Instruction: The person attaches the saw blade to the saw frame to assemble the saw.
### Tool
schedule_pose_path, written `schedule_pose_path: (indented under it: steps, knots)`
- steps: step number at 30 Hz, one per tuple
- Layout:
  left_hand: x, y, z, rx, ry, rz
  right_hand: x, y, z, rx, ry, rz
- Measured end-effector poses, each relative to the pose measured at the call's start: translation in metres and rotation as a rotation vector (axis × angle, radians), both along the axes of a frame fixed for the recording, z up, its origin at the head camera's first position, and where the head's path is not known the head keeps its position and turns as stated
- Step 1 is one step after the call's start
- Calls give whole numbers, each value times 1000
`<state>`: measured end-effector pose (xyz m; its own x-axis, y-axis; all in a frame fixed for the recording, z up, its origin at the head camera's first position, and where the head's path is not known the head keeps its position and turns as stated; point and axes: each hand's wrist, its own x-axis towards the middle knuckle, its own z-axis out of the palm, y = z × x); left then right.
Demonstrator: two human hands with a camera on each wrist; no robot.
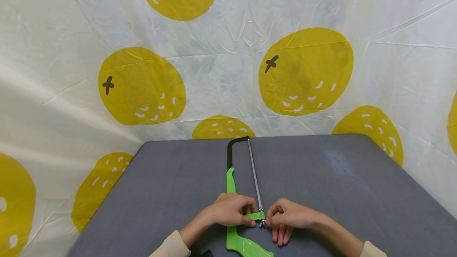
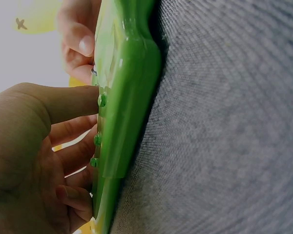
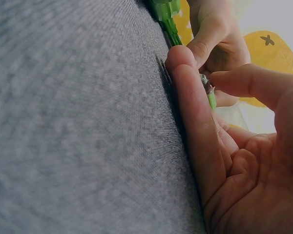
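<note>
A hacksaw [image 1: 231, 183] lies on the grey table, its bright green handle [image 1: 246, 247] toward me and its black front bow [image 1: 229, 156] pointing away. The thin blade [image 1: 254, 169] runs along its right side to a short green arm, which has a metal wing nut [image 1: 262, 223] at its end. My left hand [image 1: 232, 208] reaches over the frame and holds that arm between thumb and fingers. At the wing nut, my right hand [image 1: 290, 214] pinches with thumb and forefinger. Its lower fingers lie along the table, and in the right wrist view they partly hide the nut.
The table [image 1: 171, 181] is covered in grey cloth and has a pale smudge [image 1: 337, 162] at the right. Behind and beside it hangs a white curtain [image 1: 221, 78] printed with yellow fruit. A small black object [image 1: 205, 253] shows at the bottom edge near my left sleeve.
</note>
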<state>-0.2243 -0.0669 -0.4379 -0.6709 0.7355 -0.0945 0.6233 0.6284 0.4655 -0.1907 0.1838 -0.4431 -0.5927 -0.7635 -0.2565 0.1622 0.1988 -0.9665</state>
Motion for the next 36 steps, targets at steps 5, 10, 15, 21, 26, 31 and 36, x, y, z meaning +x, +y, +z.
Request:
schedule_pose_path:
  steps: [5, 10, 15, 21, 26, 31, 36]
  knots:
    - [0, 0, 1, -1, -4, 4, 0, -1, 0, 4, 3, -3]
    - [1, 0, 1, 1, -3, 4, 0, -2, 0, 8, 8, -9]
    - [1, 0, 1, 2, 0, 7, 0, -1, -2, 8, 20, -11]
    - [0, 0, 1, 7, -7, 2, -1, -1, -4, 9, 24, -8]
    - [0, 0, 0, 9, -11, 2, -1, -1, -4, 11, 25, -9]
    - [0, 0, 0, 8, -11, 0, -1, 0, -5, 4, 9, -13]
    - [0, 0, 0, 5, -8, -1, -1, 0, -7, -7, -2, -17]
